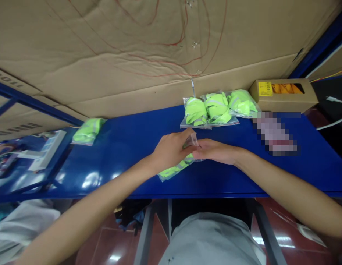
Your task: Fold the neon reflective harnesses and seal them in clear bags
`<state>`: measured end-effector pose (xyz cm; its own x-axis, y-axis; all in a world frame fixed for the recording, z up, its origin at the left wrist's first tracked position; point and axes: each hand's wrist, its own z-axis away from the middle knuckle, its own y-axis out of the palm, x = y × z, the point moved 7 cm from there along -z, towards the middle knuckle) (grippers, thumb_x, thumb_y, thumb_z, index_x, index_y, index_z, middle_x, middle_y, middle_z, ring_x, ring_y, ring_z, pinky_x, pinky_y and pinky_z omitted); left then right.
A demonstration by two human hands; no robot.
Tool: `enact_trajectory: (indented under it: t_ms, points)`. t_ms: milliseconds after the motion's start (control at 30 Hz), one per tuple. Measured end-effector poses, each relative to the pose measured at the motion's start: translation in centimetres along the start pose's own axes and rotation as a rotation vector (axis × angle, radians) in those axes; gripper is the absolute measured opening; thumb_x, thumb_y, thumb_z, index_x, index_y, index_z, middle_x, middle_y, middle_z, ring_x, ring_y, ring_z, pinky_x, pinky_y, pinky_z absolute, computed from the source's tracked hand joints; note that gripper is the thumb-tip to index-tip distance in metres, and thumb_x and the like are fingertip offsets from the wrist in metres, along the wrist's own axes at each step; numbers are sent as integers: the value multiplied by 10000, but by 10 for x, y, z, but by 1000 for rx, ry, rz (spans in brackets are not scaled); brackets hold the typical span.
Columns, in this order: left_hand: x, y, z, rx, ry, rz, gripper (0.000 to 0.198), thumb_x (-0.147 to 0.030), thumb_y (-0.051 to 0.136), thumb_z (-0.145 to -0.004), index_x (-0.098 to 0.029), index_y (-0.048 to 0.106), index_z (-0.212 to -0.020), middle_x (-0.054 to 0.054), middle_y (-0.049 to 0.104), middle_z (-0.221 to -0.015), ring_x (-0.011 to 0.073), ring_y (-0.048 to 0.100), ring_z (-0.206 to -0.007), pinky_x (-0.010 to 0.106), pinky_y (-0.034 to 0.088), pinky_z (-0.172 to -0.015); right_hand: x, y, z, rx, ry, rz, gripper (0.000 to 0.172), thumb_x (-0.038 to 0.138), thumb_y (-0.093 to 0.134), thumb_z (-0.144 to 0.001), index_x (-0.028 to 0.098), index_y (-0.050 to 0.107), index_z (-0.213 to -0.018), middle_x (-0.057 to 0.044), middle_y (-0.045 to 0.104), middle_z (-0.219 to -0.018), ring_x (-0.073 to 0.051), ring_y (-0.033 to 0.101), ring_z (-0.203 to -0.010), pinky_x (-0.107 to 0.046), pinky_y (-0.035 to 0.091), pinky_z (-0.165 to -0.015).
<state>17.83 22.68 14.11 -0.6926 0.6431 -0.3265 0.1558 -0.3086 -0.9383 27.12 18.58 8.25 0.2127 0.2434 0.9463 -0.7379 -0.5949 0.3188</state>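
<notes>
Your two hands meet over a bag of bright green material [175, 170] at the blue table

The largest thing before you is the cardboard panel [127, 84] standing behind the work surface, with thin red lines curving across it. Next comes the blue table [127, 136], glossy and catching light toward your left. Below its front edge you can see your own pale clothing [212, 239], with red floor tiles [102, 235] to either side.

At the back right stands a cardboard box [287, 101], with orange contents showing through its open window. In front of it, a pixelated patch [275, 134] covers something on the table; you cannot tell what.

Your left hand [171, 149] is over the bag, thumb and index finger curled about its clear plastic end, so it is grasping the bag. Your right hand [215, 151] comes in from the other side, fingertips at that same plastic end; whether they pinch it or only touch it, you cannot tell. The bag is near the table's front edge, partly hidden beneath your left hand, its green part slanting down toward your left.

Beyond your hands, three similar bags [217, 108] lie in a row against the panel, just beside the box. A single bag [89, 130] sits well apart at the left. Smallest of all is the box's yellow label [265, 89].
</notes>
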Motion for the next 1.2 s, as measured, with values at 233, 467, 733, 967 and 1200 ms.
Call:
enact_trajectory:
  t_ms: [233,467,733,967,1200]
  points:
    - [11,-3,-8,-66,-5,112,266,-212,581,-903,-229,600,-1168,28,759,-1043,222,729,-903,282,457,-745,4,-13,-6,-350,-157,275,384,496,618,-946,157,696,-1110,-69,737,-1016,-193,683,-897,-314,529,-801]
    - [24,-15,-8,-283,17,329,264,-435,685,-926,-213,630,-1057,-4,727,-961,153,674,-865,233,467,-757,34,-4,14,-569,-500,952,336,226,561,-992,179,543,-1324,-101,713,-1267,-212,694,-1104,-331,512,-917]
    - [45,16,-12,-264,13,471,142,-322,615,-941,-188,636,-984,17,710,-943,168,658,-885,267,479,-800,47,7,22,-638,-430,1738,290,229,452,-1060,162,623,-1285,-131,746,-1117,-291,612,-1087,-436,362,-938]
    - [60,33,-9,-264,-45,582,177,-360,618,-953,-194,642,-1011,19,732,-942,171,685,-885,273,508,-800,38,-4,15,-528,-307,1751,260,180,433,-1045,172,680,-964,-66,669,-758,-230,601,-769,-383,442,-837]
    - [55,28,0,-289,-52,592,142,-324,605,-961,-208,650,-1030,-10,746,-962,155,695,-880,258,497,-808,19,18,48,-512,-480,1669,289,152,539,-1012,154,625,-1287,-134,704,-1256,-261,655,-1181,-455,491,-1106]
